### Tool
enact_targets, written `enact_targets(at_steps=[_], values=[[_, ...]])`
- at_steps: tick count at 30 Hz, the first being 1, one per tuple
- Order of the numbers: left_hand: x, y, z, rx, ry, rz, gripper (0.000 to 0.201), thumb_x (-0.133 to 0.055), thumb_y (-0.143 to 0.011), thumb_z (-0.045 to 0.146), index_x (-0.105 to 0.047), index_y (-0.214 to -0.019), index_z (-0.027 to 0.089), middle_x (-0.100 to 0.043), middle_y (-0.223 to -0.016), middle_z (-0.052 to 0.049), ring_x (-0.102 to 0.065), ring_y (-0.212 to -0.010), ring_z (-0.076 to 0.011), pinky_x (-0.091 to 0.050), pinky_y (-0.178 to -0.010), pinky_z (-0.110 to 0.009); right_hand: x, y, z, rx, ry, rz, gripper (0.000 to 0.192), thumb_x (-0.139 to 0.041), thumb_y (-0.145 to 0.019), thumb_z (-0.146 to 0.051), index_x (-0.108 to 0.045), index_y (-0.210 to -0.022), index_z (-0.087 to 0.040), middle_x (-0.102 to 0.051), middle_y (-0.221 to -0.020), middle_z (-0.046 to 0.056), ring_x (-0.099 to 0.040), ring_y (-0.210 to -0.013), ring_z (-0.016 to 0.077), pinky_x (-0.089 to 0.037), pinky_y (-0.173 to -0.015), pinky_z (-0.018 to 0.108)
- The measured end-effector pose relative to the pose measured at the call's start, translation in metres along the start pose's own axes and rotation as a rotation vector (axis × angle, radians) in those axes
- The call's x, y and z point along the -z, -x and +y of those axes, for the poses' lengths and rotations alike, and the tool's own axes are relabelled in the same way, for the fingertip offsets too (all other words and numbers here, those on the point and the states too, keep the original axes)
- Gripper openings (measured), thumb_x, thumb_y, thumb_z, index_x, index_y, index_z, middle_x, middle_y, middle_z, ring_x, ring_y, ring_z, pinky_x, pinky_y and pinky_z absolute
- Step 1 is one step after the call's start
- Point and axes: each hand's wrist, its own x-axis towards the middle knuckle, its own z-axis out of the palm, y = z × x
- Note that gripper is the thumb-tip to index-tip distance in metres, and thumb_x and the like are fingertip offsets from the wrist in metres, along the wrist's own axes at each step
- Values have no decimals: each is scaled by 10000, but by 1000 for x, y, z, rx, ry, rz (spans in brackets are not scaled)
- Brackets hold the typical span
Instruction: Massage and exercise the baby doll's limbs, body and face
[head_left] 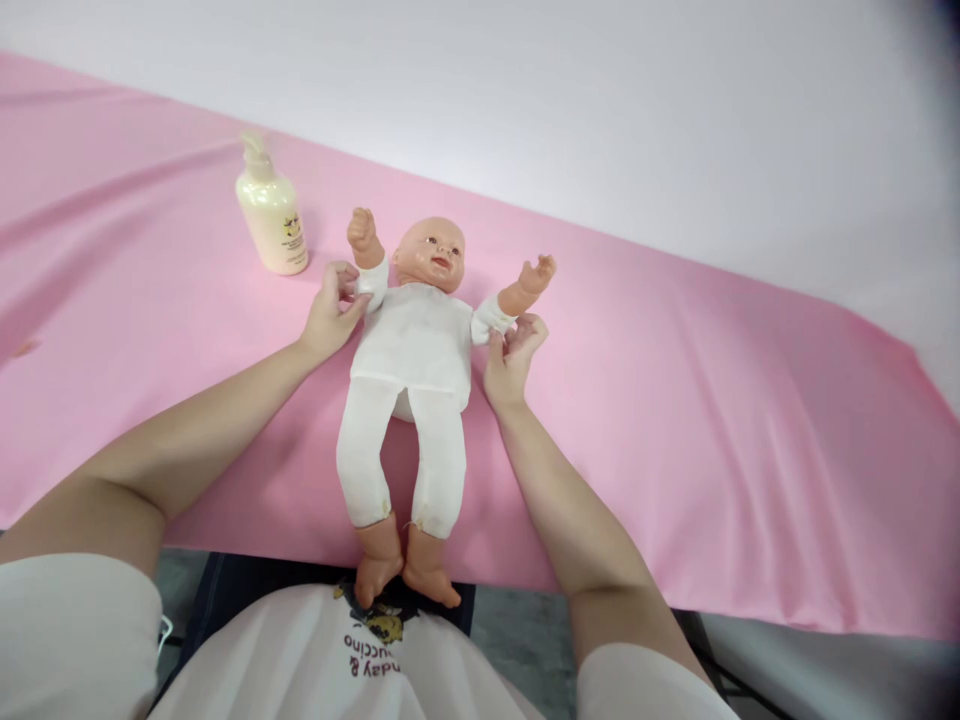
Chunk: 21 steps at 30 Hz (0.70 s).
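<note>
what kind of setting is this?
Probably a baby-care practice station: a doll lies face up on a pink sheet, with a pump bottle beside it and both hands at its sleeves.

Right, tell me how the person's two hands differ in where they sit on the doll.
The left hand pinches the cuff of the doll near its raised fist, close to the pump bottle; the right hand pinches the other cuff, under the doll's open palm, with only pink cloth beside it. The left hand sits slightly higher in the picture than the right. Both grip white sleeve fabric with fingertips, one on each side of the doll's body.
</note>
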Motion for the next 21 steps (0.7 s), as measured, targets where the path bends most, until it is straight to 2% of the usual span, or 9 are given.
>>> enact_targets(at_steps=[3, 6, 9, 15, 21], values=[[0, -1, -1, 42, 13, 21, 396, -691, -918, 470, -459, -1168, 270, -604, -1180, -54, -637, -779, -116, -516, -702, -288, 0, 0, -1, -8, 21, 16, 498, -530, -967, -555, -301, -1326, -297, -420, -1388, 110, -620, -1197, 178, -583, -1016, 417], [0, -1, 4, 65, 3, 29, 298, -661, -928, 395, -466, -1113, 266, -592, -1165, -39, -608, -753, -98, -511, -693, -272, 0, 0, -1, -19, 13, 30, 484, -511, -976, -559, -304, -1326, -298, -408, -1387, 109, -604, -1217, 182, -571, -1053, 410], [0, -1, 10, 81, -45, 13, 250, -624, -917, 323, -485, -1116, 262, -588, -1168, -47, -615, -802, -118, -535, -755, -300, 1, -1, 0, -47, 11, -2, 466, -498, -980, -580, -331, -1314, -301, -442, -1343, 101, -617, -1169, 184, -566, -1060, 401], [1, 0, 11, 111, -127, -46, 450, -603, -852, 253, -509, -1292, 265, -571, -1347, -91, -640, -1064, -194, -547, -923, -366, 2, -3, -1, -95, 62, -78, 516, -502, -973, -611, -406, -1375, -303, -464, -1442, 97, -579, -1290, 207, -529, -1112, 415], [4, -1, 9, 157, -177, -117, 557, -601, -845, 262, -515, -1395, 244, -559, -1432, -122, -631, -1156, -241, -556, -927, -387, 1, -6, 1, -168, 125, -161, 722, -578, -920, -625, -363, -1527, -299, -379, -1623, 116, -511, -1419, 247, -521, -1132, 452]])
